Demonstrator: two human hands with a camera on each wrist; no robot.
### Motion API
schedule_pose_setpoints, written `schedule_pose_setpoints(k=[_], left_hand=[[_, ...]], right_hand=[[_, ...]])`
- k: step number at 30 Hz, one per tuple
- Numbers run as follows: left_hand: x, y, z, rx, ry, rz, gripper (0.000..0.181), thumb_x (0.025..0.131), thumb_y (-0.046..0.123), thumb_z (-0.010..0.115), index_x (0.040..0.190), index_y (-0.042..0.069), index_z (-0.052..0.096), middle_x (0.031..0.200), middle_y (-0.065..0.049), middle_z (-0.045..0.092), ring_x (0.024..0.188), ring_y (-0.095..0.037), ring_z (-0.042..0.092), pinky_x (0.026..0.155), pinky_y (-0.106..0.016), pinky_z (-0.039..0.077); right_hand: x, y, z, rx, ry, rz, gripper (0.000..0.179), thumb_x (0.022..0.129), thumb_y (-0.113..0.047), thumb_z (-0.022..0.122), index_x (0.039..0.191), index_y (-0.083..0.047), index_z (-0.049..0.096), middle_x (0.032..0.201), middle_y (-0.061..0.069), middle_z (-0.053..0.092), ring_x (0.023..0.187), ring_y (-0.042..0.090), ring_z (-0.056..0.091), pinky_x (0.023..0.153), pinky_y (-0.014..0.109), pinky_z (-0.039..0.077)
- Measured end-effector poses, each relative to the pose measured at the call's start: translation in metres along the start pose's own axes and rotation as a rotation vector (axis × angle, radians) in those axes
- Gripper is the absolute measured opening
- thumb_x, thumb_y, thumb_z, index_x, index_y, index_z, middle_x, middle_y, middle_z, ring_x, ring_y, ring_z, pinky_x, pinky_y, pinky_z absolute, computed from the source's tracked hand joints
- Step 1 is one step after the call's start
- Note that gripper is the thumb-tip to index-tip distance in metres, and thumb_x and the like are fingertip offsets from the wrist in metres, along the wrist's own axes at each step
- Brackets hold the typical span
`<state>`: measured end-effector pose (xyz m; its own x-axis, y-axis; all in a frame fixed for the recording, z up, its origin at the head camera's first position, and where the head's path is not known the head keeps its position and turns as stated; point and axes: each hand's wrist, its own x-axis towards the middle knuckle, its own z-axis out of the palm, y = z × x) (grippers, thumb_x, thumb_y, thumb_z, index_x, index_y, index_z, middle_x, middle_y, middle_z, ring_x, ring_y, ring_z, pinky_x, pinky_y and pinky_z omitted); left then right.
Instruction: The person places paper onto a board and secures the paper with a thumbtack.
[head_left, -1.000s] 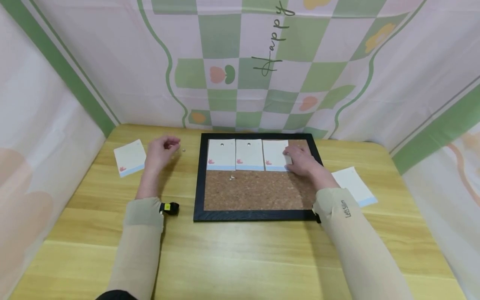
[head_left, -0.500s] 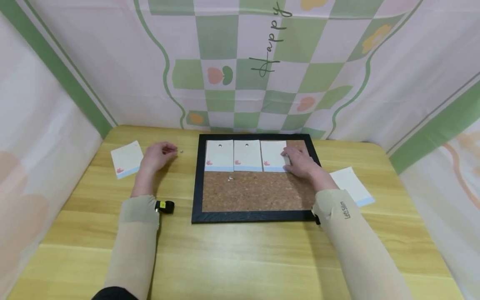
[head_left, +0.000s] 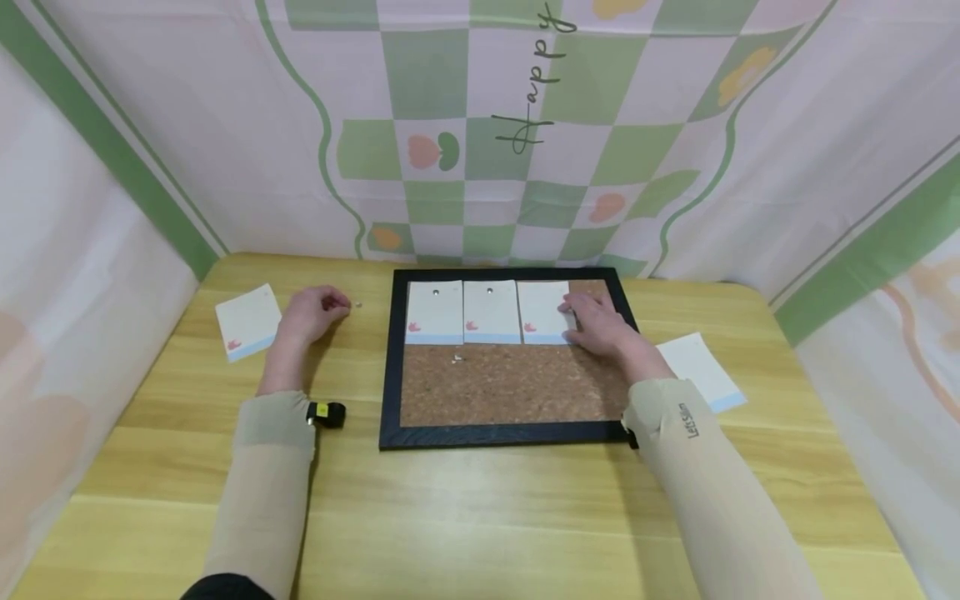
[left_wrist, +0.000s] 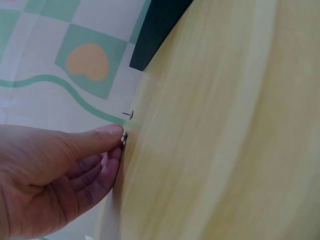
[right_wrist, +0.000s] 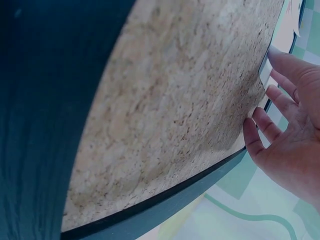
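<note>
My left hand (head_left: 306, 315) is low over the wooden table, left of the corkboard. Thumb and index finger pinch a small thumbtack (left_wrist: 125, 136) at their tips. Just beyond them another thumbtack (left_wrist: 130, 115) rests on the table, pin up. My right hand (head_left: 598, 323) rests on the right edge of a white card (head_left: 542, 310), the third in a row along the top of the black-framed corkboard (head_left: 510, 387). Its fingers (right_wrist: 282, 102) are spread and slightly bent on card and cork. The left card (head_left: 435, 315) and middle card (head_left: 491, 315) each carry a tack near the top.
One loose card (head_left: 247, 321) lies left of my left hand; another card (head_left: 701, 371) lies right of the board, partly under the right forearm. Small pale tacks (head_left: 457, 358) sit on the cork below the cards. A patterned curtain (head_left: 502, 192) stands behind the table.
My left hand has lowered to the table and its fingertips have closed together beside the tacks. The right hand stays on the third card. The head view has shifted slightly.
</note>
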<state>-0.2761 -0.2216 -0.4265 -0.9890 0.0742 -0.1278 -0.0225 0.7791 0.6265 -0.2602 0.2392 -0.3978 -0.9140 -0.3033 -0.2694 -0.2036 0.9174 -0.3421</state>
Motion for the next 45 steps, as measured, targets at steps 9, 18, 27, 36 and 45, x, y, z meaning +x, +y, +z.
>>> schedule_pose_setpoints(k=[9,18,27,36,45], left_hand=[[-0.001,-0.002,0.0,0.016,0.007,-0.013,0.018,0.1,0.015,0.059,0.112,0.005,0.069,0.114,-0.019,0.067,0.107,-0.034,0.06,0.098,-0.05,0.048],[-0.005,0.002,0.001,0.035,-0.002,0.008,0.018,0.101,0.017,0.059,0.109,0.005,0.069,0.113,-0.019,0.067,0.106,-0.033,0.06,0.097,-0.049,0.048],[-0.01,0.01,0.002,0.042,0.007,0.001,0.022,0.104,0.021,0.052,0.115,0.004,0.062,0.108,-0.017,0.063,0.096,-0.03,0.057,0.082,-0.04,0.048],[-0.011,0.015,0.002,0.016,0.035,0.049,0.025,0.103,0.021,0.055,0.121,0.004,0.061,0.118,-0.019,0.067,0.105,-0.032,0.062,0.089,-0.045,0.053],[-0.01,0.019,0.003,-0.017,0.021,0.064,0.024,0.099,0.028,0.063,0.111,0.01,0.072,0.104,-0.013,0.075,0.096,-0.028,0.068,0.094,-0.047,0.052]], right_hand=[[-0.002,-0.002,0.0,-0.082,-0.006,-0.017,0.046,0.101,-0.016,0.056,0.143,0.001,0.048,0.163,0.022,0.023,0.149,0.049,0.016,0.115,0.073,0.023],[-0.001,-0.008,-0.001,-0.132,-0.014,0.012,0.046,0.101,-0.015,0.054,0.143,0.0,0.046,0.163,0.022,0.024,0.149,0.05,0.018,0.119,0.067,0.021],[-0.004,-0.009,-0.002,-0.165,-0.032,0.004,0.047,0.102,-0.016,0.052,0.146,0.0,0.044,0.164,0.022,0.024,0.149,0.05,0.019,0.119,0.067,0.023],[-0.004,-0.008,-0.004,-0.172,-0.071,-0.011,0.048,0.103,-0.014,0.05,0.147,0.001,0.043,0.164,0.023,0.022,0.15,0.05,0.018,0.121,0.063,0.022],[-0.006,-0.003,0.0,-0.14,-0.052,-0.008,0.049,0.104,-0.016,0.049,0.15,-0.002,0.04,0.165,0.021,0.02,0.149,0.052,0.016,0.117,0.068,0.024]])
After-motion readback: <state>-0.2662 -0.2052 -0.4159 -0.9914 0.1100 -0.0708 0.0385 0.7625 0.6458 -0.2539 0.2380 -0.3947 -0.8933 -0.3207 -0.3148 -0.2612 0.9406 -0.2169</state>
